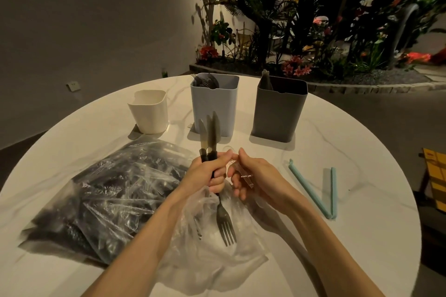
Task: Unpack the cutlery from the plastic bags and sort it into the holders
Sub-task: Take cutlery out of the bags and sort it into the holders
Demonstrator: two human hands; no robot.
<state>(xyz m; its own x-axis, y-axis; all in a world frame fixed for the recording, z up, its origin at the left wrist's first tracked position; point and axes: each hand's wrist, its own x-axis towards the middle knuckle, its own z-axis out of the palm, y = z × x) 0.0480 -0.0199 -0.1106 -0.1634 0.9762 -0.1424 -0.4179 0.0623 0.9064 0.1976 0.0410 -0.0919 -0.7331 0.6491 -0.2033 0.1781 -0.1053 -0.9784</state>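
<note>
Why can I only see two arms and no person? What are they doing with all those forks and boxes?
The camera sits on the person's head and looks down, so you see only their arms, just as they do. There is only this one picture.

The left hand grips a bunch of dark plastic cutlery: knives stick up and a fork points down. The right hand pinches a see-through plastic piece; I can't tell what it is.

On the round white table stand three holders: a white one, a blue one with cutlery already inside, and a grey one. A big bag full of dark cutlery lies on the left, a crumpled clear bag under the arms, and a light-blue bag clip on the right.
</note>
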